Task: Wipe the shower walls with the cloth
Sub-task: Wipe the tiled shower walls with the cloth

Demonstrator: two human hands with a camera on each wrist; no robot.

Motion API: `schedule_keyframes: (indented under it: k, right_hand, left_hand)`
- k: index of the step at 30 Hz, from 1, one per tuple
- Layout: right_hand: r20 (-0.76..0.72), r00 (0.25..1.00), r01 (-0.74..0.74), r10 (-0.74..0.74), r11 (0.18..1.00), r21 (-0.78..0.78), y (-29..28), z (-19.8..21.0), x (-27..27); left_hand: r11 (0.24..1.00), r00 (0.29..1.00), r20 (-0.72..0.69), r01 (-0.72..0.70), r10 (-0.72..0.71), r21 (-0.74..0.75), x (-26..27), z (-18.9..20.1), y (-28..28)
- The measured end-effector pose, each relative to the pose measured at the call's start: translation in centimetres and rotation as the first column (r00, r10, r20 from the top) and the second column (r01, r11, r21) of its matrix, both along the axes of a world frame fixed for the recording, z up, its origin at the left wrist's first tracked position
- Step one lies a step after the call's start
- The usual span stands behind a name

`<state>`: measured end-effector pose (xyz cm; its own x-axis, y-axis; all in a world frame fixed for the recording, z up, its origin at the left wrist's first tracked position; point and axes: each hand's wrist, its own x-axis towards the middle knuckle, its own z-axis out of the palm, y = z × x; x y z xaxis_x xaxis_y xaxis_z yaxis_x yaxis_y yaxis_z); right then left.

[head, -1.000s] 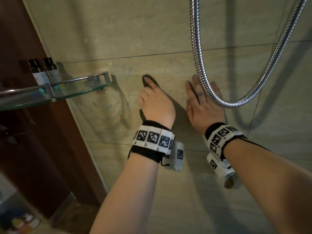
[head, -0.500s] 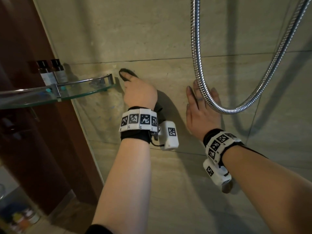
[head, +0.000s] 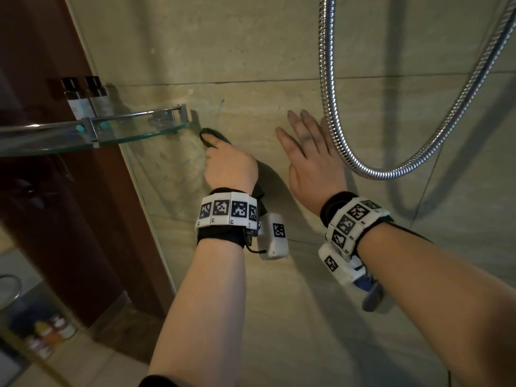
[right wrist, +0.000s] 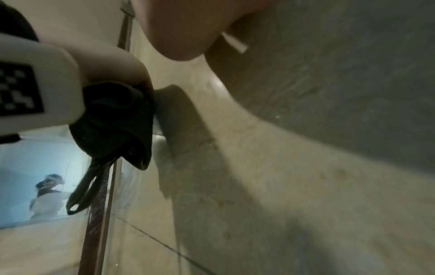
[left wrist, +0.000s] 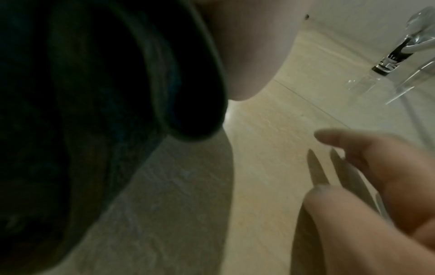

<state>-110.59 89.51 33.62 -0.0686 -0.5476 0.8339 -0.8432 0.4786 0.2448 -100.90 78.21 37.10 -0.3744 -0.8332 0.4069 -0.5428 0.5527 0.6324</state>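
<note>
My left hand (head: 229, 166) holds a dark cloth (head: 215, 135) bunched under its palm and pushes it against the beige tiled shower wall (head: 251, 51), just below the right end of the glass shelf (head: 134, 116). The cloth's loose end (right wrist: 115, 119) hangs from under the palm, and it fills the left of the left wrist view (left wrist: 70, 111). My right hand (head: 307, 152) lies flat on the wall to the right, fingers (left wrist: 376, 158) spread and holding nothing.
A chrome shower hose (head: 326, 107) loops down just right of my right hand. Two small dark-capped bottles (head: 83, 96) stand on the corner shelf. A brown door frame (head: 55, 191) and a glass panel edge bound the wall on the left.
My left hand has carried the cloth leftward across the wall to the end of the glass shelf. The right hand has stayed flat on the wall.
</note>
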Motion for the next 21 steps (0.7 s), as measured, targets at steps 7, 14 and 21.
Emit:
schedule_keyframes:
  k: [7,14,21]
  right_hand:
    - [-0.013,0.993,0.120,-0.121,0.992,-0.044,-2.2,0.1,0.7]
    - [-0.037,0.967,0.252,-0.254,0.966,-0.051,-3.2,-0.8,0.7]
    - [0.032,0.948,0.317,-0.316,0.938,-0.137,-4.6,-1.8,2.0]
  left_hand:
    - [0.999,0.999,0.015,-0.029,0.029,0.035,0.0,-0.4,0.2]
    - [0.998,0.996,0.078,-0.055,0.051,0.044,-0.2,-2.0,-0.3]
    - [1.000,0.982,0.188,-0.007,0.007,-0.003,-0.1,-6.0,-1.2]
